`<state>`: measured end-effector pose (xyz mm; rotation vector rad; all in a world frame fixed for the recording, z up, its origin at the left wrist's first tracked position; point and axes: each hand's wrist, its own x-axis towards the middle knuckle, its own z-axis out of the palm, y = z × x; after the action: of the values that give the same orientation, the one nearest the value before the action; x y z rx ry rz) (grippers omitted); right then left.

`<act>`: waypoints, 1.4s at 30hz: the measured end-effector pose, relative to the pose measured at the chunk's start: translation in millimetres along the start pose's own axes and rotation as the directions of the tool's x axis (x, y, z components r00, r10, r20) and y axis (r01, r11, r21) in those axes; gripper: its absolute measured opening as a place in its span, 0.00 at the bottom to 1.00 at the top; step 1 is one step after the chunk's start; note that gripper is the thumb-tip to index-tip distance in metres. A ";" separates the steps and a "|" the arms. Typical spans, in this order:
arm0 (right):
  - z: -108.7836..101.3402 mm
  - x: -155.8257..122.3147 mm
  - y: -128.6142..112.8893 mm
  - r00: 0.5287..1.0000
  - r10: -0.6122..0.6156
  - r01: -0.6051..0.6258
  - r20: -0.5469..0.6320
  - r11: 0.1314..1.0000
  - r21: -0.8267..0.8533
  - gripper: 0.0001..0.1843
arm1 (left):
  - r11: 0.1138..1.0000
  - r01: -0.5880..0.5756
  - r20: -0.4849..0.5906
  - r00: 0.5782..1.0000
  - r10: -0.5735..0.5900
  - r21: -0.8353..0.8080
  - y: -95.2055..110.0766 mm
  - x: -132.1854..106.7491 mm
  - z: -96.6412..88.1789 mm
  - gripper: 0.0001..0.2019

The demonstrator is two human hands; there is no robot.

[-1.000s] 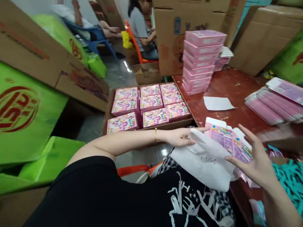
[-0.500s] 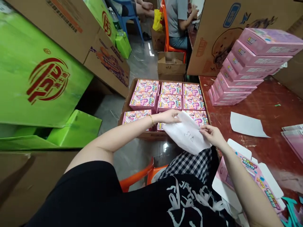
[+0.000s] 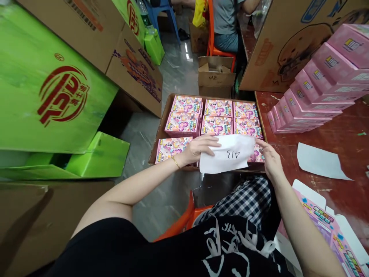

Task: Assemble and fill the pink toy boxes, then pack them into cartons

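Observation:
A sheet of white paper (image 3: 221, 161) with a handwritten mark lies almost level over the near edge of a carton of pink printed boxes (image 3: 182, 122). My left hand (image 3: 198, 149) grips the sheet's left end, fingers on top of it. At the sheet's far right corner, my right hand (image 3: 269, 156) pinches the edge between thumb and fingers. Beneath the paper, part of the front row of boxes is hidden. The open cardboard carton (image 3: 159, 130) holds the pink boxes in rows.
On the red table (image 3: 281, 157) at right stand a leaning stack of pink boxes (image 3: 319, 84), another white paper (image 3: 323, 161) and an unfolded pink box (image 3: 325, 223). Green cartons (image 3: 57, 92) rise at left. A seated person (image 3: 226, 23) is beyond a small open box (image 3: 216, 77).
The paper has moved forward and flattened from a tilted slant to nearly level over the carton. Both hands have moved with it, and the view has shifted a little.

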<state>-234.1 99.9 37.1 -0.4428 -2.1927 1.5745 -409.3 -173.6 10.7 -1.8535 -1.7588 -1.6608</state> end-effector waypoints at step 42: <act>118.2 66.3 68.3 0.944 0.313 -0.298 0.102 0.944 -0.140 0.24 | 0.531 0.764 -0.253 0.631 -0.734 0.366 -40.1 -93.0 -49.4 0.34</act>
<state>-348.8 55.8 -52.0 -0.7774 -2.4165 1.6650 -445.5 -254.6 -58.9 -0.8196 -2.8464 -1.2427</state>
